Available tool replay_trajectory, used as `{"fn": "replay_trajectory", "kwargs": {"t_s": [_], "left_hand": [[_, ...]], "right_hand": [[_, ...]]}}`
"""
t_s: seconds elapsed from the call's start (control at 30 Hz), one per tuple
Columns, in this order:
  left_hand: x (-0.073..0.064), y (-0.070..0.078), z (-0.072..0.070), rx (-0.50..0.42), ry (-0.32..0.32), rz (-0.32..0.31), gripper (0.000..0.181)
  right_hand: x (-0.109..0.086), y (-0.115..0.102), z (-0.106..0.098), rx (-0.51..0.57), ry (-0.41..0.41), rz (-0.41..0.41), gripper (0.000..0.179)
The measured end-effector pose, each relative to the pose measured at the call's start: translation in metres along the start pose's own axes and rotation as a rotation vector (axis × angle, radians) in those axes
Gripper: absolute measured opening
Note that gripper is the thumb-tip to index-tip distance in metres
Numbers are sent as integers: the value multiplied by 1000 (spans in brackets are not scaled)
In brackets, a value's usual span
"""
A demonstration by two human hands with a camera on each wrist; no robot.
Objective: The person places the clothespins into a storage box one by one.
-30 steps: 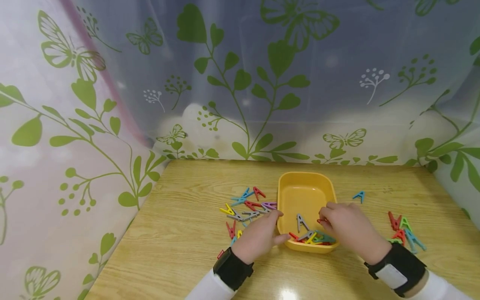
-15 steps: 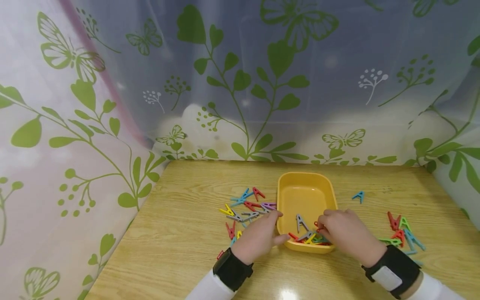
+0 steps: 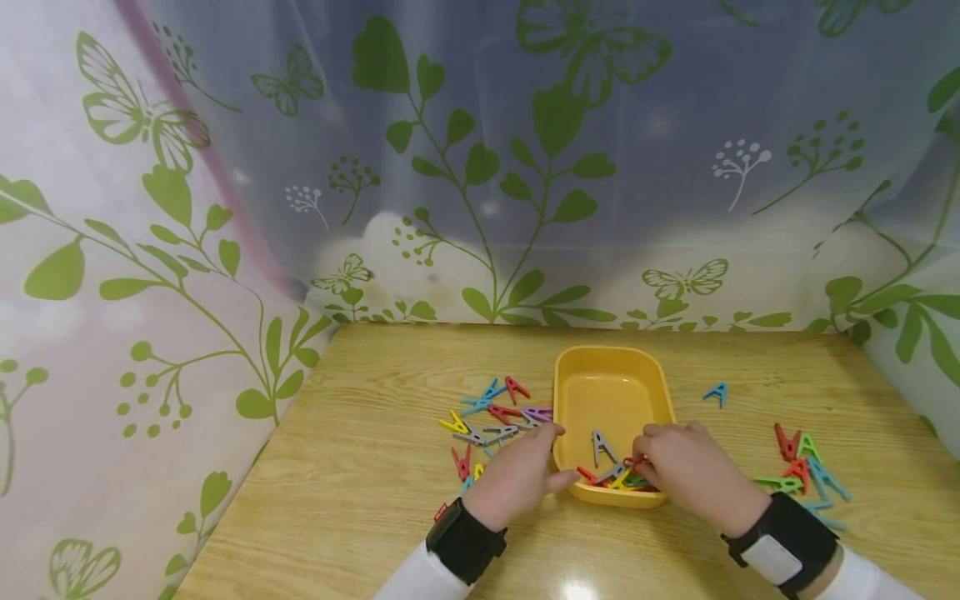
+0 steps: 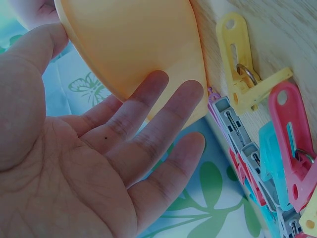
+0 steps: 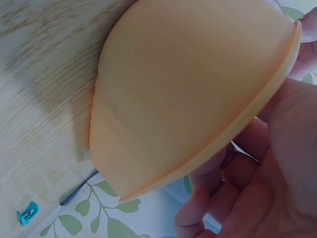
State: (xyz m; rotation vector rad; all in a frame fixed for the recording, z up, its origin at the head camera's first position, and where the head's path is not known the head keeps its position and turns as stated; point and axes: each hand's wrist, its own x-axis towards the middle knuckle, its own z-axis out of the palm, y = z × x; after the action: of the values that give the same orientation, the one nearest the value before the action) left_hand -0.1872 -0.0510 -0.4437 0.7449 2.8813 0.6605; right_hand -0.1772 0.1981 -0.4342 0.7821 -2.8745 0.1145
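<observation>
A yellow plastic basin (image 3: 611,400) stands on the table, with several small clothespins in its near end, among them a grey one (image 3: 602,447) and a yellow one (image 3: 621,477). My left hand (image 3: 517,473) rests against the basin's left side. Its fingers are nearly straight along the outer wall in the left wrist view, and the thumb touches the rim. My right hand (image 3: 696,468) reaches over the right rim, pinching a red clothespin (image 3: 632,463) between thumb and fingers. That clothespin is partly covered by the fingers, and the right wrist view shows mainly the basin's outer wall.
Left of the basin lies a loose group of clothespins, including a red one (image 3: 461,461) and a yellow one (image 3: 454,422). A blue clothespin (image 3: 717,393) lies alone to the right. Further right is another group with a green one (image 3: 809,448). Patterned curtain (image 3: 480,167) surrounds the table.
My right hand has shifted slightly left and down over the basin, bringing the red clothespin nearer the others inside. The left hand has stayed in place.
</observation>
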Motion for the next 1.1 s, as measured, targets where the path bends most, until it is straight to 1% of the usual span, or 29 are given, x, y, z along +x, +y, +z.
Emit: {"fn": "replay_trajectory", "kwargs": {"t_s": [0.3, 0.4, 0.57, 0.73, 0.87, 1.1], "left_hand": [[0, 0, 1, 7, 6, 11, 59], [1, 0, 1, 8, 6, 9, 59], [1, 0, 1, 8, 6, 6, 59], [1, -1, 1, 6, 7, 11, 58], [1, -1, 1, 2, 5, 11, 59], [1, -1, 1, -2, 6, 12, 59]], "right_hand": [[0, 6, -5, 1, 86, -28, 20], [1, 9, -8, -5, 94, -21, 20], [1, 13, -15, 19, 100, -4, 18], [2, 20, -24, 37, 146, 3, 15], [2, 29, -33, 17, 182, 30, 12], [1, 46, -45, -6, 185, 96, 11]]}}
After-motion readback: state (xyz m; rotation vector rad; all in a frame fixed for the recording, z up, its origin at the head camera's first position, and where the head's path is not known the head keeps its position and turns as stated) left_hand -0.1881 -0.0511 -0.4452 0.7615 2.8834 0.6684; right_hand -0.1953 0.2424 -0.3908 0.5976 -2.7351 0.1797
